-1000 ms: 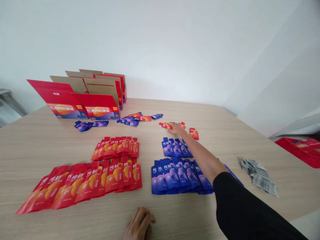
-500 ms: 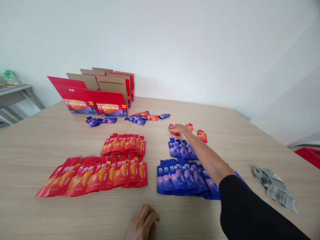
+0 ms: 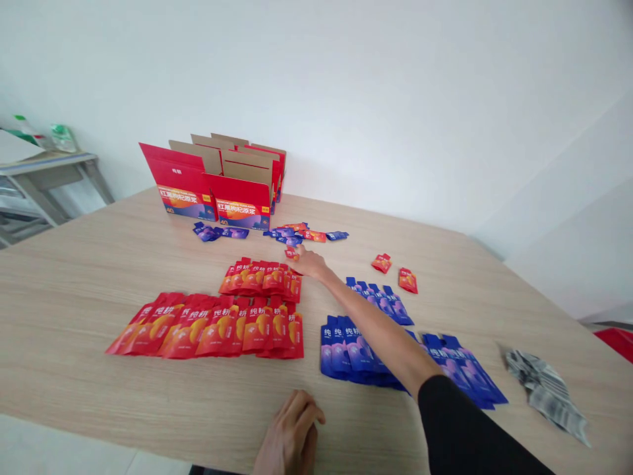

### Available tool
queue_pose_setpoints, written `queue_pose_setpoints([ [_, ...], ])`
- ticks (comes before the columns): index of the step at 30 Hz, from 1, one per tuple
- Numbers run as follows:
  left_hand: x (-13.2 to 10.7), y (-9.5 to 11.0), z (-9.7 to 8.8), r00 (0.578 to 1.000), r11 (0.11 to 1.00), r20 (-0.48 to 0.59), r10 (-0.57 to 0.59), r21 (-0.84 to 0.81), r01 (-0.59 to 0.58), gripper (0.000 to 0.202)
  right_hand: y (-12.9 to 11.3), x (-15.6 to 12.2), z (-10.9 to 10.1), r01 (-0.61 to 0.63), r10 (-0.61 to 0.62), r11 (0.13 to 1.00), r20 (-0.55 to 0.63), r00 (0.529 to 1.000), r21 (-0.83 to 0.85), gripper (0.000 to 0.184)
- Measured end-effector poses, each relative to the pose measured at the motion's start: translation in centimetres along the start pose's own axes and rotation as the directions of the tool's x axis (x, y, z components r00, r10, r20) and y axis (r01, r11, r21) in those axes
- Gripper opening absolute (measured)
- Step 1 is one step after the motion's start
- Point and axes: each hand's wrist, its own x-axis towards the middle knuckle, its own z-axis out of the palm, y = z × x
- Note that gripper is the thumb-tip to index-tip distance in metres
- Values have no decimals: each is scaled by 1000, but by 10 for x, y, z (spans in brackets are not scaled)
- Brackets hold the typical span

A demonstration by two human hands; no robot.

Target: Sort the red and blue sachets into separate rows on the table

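My right hand [image 3: 309, 262] reaches across the table, its fingers closed on a small red pouch [image 3: 291, 253]. Just below that pouch lies the shorter row of overlapping red pouches [image 3: 252, 277]. A longer row of red pouches [image 3: 212, 326] spreads nearer to me. Under and beside my right forearm are a short row of blue pouches [image 3: 378, 300] and a longer blue row [image 3: 346, 349], partly hidden by the arm. At the table's near edge rests my left hand [image 3: 291, 429], fingers curled in loosely, with nothing visible in them.
Open red cartons [image 3: 242, 204] stand at the back left. Loose mixed pouches [image 3: 291, 234] and blue pouches [image 3: 217, 232] lie before them. Two single red pouches, one by the far side [image 3: 382, 263], one nearer [image 3: 408, 280], sit right. A crumpled grey striped cloth [image 3: 544, 392] lies far right.
My right hand has moved left with the red pouch, from behind the blue rows to behind the red ones. The view has turned somewhat; my left hand stays at the near edge.
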Motion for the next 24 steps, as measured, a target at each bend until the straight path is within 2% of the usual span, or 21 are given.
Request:
queue_pose_setpoints([
  [4,-1,2,1,999,999,12,-34,10,34,34,-63,-14,19,68,-69,997,-36,997,-41,96],
  [8,-2,2,1,999,999,14,-34,-4,34,35,-93,-14,31,78,-78,995,1,997,-58,89],
  [14,-4,3,2,1000,1000,-3,-18,-8,18,36,-106,-8,40,48,-45,995,37,998,-89,92],
  [24,-6,2,4,999,998,18,-49,-31,49,36,-105,-6,37,78,-68,980,61,996,-182,78],
])
